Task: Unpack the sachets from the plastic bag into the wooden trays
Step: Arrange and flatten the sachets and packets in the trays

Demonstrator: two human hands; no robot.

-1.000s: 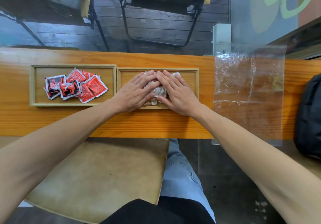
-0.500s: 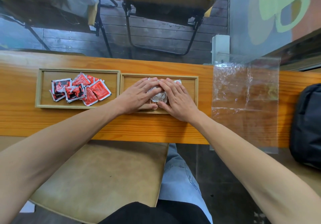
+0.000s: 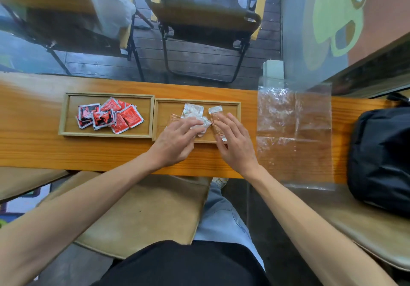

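Two wooden trays sit side by side on the orange wooden counter. The left tray [image 3: 64, 112] holds several red, black and white sachets [image 3: 109, 116]. The right tray [image 3: 238, 108] holds several clear and silver sachets [image 3: 192, 110]. My left hand [image 3: 177, 138] lies over the near part of the right tray, fingers stretched across the silver sachets. My right hand [image 3: 235, 139] rests beside it with straight fingers on a clear brownish sachet [image 3: 216, 119]. The flat, see-through plastic bag [image 3: 295, 130] lies to the right of the trays.
A black bag [image 3: 381, 157] sits at the counter's right end. Folding chairs [image 3: 204, 17] stand beyond the counter on a dark plank floor. A padded stool [image 3: 142, 214] is below the counter's near edge, next to my legs.
Both hands were pressed together over the sachet pile in the right tray. They have drawn apart and back toward me, and the silver and clear sachets now lie spread out and uncovered.
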